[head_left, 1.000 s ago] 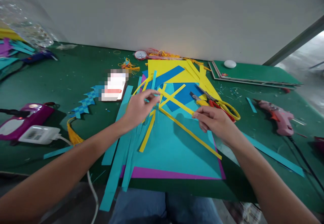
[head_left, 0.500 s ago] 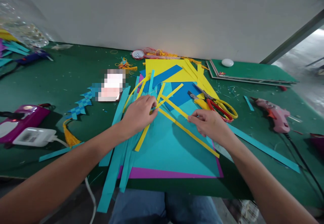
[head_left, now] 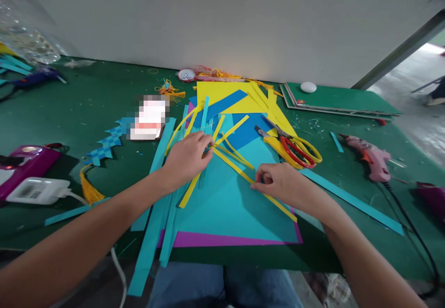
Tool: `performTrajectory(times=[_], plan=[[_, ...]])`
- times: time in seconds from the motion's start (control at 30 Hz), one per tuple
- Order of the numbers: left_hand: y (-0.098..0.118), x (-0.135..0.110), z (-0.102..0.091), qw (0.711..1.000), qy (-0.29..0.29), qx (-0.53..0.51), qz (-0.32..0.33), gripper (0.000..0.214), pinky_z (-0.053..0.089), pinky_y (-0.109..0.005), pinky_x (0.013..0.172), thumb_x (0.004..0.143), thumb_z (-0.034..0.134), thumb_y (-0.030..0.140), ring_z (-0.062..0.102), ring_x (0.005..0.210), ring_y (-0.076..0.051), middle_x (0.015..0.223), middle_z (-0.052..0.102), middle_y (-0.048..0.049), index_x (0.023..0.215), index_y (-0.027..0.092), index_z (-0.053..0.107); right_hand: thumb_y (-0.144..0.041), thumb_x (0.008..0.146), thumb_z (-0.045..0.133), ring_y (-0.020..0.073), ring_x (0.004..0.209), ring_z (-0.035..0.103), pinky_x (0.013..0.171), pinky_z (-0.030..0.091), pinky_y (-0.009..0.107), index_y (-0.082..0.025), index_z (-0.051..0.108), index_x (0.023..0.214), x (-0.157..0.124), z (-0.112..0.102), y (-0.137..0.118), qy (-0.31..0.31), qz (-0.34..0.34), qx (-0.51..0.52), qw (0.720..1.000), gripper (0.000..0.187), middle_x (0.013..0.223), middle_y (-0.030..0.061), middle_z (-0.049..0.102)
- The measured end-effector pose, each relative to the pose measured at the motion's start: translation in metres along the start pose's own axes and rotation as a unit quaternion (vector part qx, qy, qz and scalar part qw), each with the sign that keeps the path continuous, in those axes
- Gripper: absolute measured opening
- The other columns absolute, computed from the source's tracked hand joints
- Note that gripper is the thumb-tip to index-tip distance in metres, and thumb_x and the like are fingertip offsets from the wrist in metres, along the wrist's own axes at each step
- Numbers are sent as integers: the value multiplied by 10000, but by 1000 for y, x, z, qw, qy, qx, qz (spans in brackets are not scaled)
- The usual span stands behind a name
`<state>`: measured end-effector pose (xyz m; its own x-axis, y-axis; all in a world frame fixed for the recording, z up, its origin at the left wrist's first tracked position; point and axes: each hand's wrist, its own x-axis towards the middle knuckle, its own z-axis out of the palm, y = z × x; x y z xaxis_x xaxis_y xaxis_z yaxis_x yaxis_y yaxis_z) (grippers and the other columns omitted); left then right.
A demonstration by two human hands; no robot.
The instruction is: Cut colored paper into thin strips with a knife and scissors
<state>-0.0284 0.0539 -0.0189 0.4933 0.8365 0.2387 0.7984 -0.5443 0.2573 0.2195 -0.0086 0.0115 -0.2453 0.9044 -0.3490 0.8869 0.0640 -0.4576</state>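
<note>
A long yellow strip (head_left: 232,165) runs diagonally across the middle of the frame, over a teal sheet (head_left: 222,206). Its upper-left end sits pinched in the bunched fingertips of the left hand (head_left: 186,158), among other yellow strips. Right of centre, the right hand (head_left: 283,185) pinches it between thumb and forefinger, the other fingers curled. Scissors (head_left: 301,152) lie above right, and a pink glue gun (head_left: 368,156) lies farther right on the green table (head_left: 86,108).

Table count, quick:
2 hands: left hand (head_left: 186,157), right hand (head_left: 281,185); 1 scissors (head_left: 301,152), 1 cutter (head_left: 274,143), 1 pink glue gun (head_left: 368,157) right; yellow strips (head_left: 238,170) too tangled to count.
</note>
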Motion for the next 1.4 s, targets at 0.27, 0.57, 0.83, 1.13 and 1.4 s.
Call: performTrajectory(times=[0.27,0.57,0.83,1.13,1.4], plan=[[3,0,-2,997,15,-25,-67,94,346,-297,572,899,496,231,598,783,-212,919,625,-62,983,209,460,-352,836,559,127,576,476,556,352,274,-218,634,727,-7,-22,25,2,-50,63,997,189,631,-14,587],[10,3,-9,938,41,-336,-75,245,405,-273,584,967,475,406,532,660,-143,792,611,-31,934,198,600,-422,858,575,160,708,570,667,428,284,-211,588,744,-9,-41,26,113,-89,273,951,240,711,15,641],[14,5,-9,784,27,-612,-102,259,391,-246,487,885,647,438,495,534,-110,589,558,-3,852,197,737,-387,918,547,115,605,566,587,433,247,-212,571,842,2,-8,6,33,-98,273,957,192,655,-22,614],[1,17,-16,687,137,-683,-207,283,380,-203,444,829,719,446,418,446,-54,538,440,57,727,196,636,-432,861,630,138,671,637,639,484,255,-204,688,769,-2,-27,18,41,-82,265,960,252,715,20,705],[2,19,-24,578,94,-781,-217,258,367,-151,407,809,767,382,383,442,-26,586,470,54,722,185,625,-395,758,747,132,640,583,557,456,253,-188,743,819,4,-28,28,146,-59,319,935,216,705,26,681]])
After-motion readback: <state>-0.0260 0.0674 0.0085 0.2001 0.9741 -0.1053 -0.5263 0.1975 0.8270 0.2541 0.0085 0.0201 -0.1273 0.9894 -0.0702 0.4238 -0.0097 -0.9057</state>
